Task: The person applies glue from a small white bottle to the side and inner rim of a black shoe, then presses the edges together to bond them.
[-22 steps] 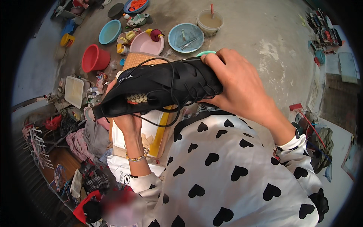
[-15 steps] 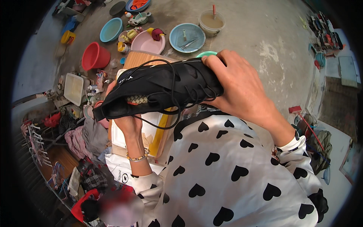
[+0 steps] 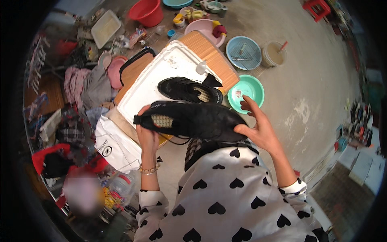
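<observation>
A black lace-up shoe (image 3: 207, 121) with a patterned insole lies across in front of me, toe to the right. My left hand (image 3: 147, 135) is closed around its heel end, the fingers partly hidden beneath. At the toe, my right hand (image 3: 262, 129) has its thumb against the shoe while its fingers are spread and raised off it. Just beyond rests a second black shoe (image 3: 177, 88), with the same kind of insole, on a white tray-like panel (image 3: 147, 76). That panel lies on a wood-grain board (image 3: 219, 60).
A mint-green basin (image 3: 258, 90) stands right of the board. Farther off are a blue basin (image 3: 244, 42), a bucket of murky water (image 3: 274, 54), a pink basin (image 3: 201, 30) and a red tub (image 3: 147, 14). Clothes (image 3: 94, 88) and a white bag (image 3: 117, 145) lie at left.
The held shoe has come lower and nearer to me, and its laced top has turned. My right hand's fingers have opened off the toe. The second shoe on the panel has come into view.
</observation>
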Available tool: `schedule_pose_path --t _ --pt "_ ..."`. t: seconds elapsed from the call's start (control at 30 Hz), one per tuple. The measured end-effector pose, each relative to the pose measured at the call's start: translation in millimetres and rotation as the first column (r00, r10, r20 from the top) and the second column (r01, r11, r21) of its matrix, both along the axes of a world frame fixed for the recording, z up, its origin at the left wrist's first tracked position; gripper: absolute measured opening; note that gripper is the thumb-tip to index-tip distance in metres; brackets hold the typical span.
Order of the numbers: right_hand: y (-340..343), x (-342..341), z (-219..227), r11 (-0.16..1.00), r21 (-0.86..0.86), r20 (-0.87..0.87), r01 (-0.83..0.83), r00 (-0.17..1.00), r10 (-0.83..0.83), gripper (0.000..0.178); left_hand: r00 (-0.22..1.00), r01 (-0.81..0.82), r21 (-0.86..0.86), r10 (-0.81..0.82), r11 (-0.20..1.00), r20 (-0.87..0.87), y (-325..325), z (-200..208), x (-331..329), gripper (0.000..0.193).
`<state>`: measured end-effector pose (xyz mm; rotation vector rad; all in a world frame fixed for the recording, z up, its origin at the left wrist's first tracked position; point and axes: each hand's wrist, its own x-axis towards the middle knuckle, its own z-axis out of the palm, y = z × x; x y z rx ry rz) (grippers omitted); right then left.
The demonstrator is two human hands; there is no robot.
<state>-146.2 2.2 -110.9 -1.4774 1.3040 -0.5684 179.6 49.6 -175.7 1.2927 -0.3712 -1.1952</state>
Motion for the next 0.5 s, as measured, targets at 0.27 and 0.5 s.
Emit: schedule_pose_path --t 0.27,0.5 --pt "-44 48 -61 0.994 0.058 -0.140 -0.094 0.985 0.102 0.069 0.987 -0.153 0.198 0.159 0.968 -0.014 76 -68 70 0.031" --pt "-93 108 -87 0.965 -0.038 -0.267 -0.260 0.933 0.241 0.067 0.992 -0.118 0.093 0.122 0.989 -0.030 64 -109 84 0.039"
